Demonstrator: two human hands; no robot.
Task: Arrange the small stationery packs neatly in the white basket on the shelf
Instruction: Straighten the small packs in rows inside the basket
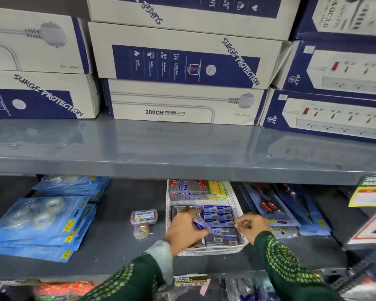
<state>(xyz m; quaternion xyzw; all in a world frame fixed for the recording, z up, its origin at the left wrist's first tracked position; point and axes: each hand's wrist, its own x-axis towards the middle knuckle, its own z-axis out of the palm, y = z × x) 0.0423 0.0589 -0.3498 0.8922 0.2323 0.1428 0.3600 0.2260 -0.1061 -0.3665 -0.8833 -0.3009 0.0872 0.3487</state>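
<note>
1. Green patterned sleeves (291, 268) reach from six o'clock into the white basket (213, 249) on the lower shelf (117, 203).
2. Left hand (183, 230) pinches one small blue pack (199, 223); right hand (251, 228) is curled narrow at the basket's three o'clock rim, its hold unclear.
3. Risk: pushing the pack in could tip the tightly packed rows (220, 224).
4. Upper shelf edge (182, 168) overhangs at twelve; tape packs (41, 222) lie at nine, scissor packs (276, 209) at three.

Stacked white-and-blue surge protector boxes (182, 66) on the upper grey shelf (182, 148). Below, blue tape packs (41, 222) piled at left, a small clear case (144, 216) beside loose coloured clips (142, 230). Carded scissors (269, 206) at right, under a yellow price tag (369, 195).
</note>
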